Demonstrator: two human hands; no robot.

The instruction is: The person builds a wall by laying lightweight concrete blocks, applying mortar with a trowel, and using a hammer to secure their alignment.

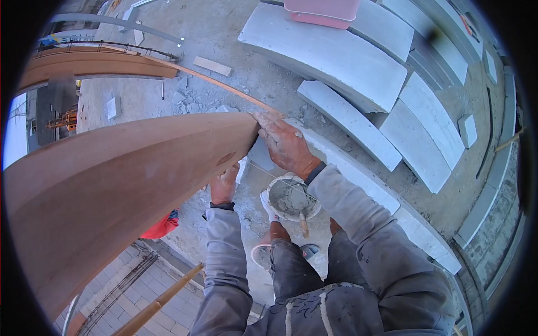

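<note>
A large wooden board [134, 162] with a curved face fills the left side of the head view. My right hand [286, 144], dusted with grey, lies against the board's end near its top corner, fingers together. Lower down, my left hand [225, 183] touches the board's underside, its fingertips partly hidden by the board. Below my right hand stands a bucket [290, 197] of grey mortar with a wooden-handled tool [304, 224] at its rim. A thin string runs across the bucket.
Pale blocks [336, 56] lie stacked at the upper right, with a pink tub [325, 11] on them. Broken chips [188, 101] litter the ground behind the board. A bamboo pole [162, 299] slants at the lower left, near a red cloth [161, 225].
</note>
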